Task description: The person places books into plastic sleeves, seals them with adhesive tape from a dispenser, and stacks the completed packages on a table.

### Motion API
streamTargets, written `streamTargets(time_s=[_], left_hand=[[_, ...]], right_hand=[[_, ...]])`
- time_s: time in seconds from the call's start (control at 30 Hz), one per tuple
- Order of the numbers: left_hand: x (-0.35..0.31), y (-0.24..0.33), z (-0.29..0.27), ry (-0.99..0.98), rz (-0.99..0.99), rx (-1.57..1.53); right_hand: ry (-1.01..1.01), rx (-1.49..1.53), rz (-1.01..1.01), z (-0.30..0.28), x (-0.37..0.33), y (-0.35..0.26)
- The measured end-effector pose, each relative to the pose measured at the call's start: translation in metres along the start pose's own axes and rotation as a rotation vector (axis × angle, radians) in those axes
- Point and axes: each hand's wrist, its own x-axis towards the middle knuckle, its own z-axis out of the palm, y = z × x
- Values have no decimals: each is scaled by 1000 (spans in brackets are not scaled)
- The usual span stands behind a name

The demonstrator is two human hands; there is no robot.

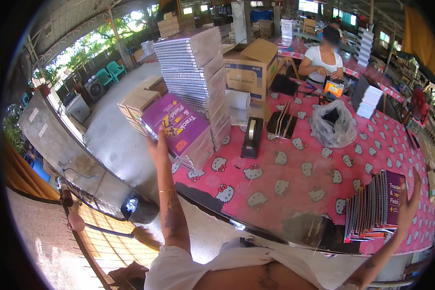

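1. Worktop (256, 193): biggest thing, pink cover w/ cartoon cat faces, dark strip along the near edge.
2. Co-worker (319, 58): white top, dark cap, at far side of worktop; both hands at an orange & black pack (333, 88).
3. Tall stack (191, 72) of spiral notebooks: L end of worktop, bundles in clear plastic, piled flat, coils showing.
4. Big carton (244, 79): brown, flaps up, just behind & R of tall stack.
5. Small carton (132, 104): brown, L of tall stack.
6. Notebook row (372, 210): nr R corner of worktop, many spiral notebooks packed tight, purple cover at R end.
7. Plastic bag (331, 130): clear, crumpled, dark inside, mid-worktop toward far side.
8. Purple notebook (183, 123): cover up, tilted, at near side of tall stack; can't tell if its full weight rests there.
9. Tape dispenser (251, 140): black, R of tall stack, well apart from notebook row.
10. L hand (158, 142): partly closed round L edge of purple notebook, fingertips on cover.
11. R hand (411, 205): open, fingers straight, alongside R end of notebook row, nothing gripped; contact w/ cover unclear.
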Motion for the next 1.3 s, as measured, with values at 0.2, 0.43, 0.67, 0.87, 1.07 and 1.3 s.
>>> streamTargets(time_s=[0.2, 0.43, 0.67, 0.87, 1.07, 1.3], left_hand=[[14, -58, 39, 304, 78, 233], [-90, -22, 111, 325, 604, 713], [-485, 47, 292, -1386, 763, 27], [-506, 64, 389, -1555, 1252, -103], [-502, 41, 363, -1621, 1110, -201], [-407, 52, 261, -1191, 1490, -78]], right_hand=[[-482, 147, 664, -29, -20, 211], [-650, 593, 910, -48, -13, 213], [-669, 458, 892, -41, 5, 206], [-722, 698, 1015, -44, 35, 176], [-598, 906, 1057, -54, -1, 137], [-582, 1403, 960, 42, -28, 78]])
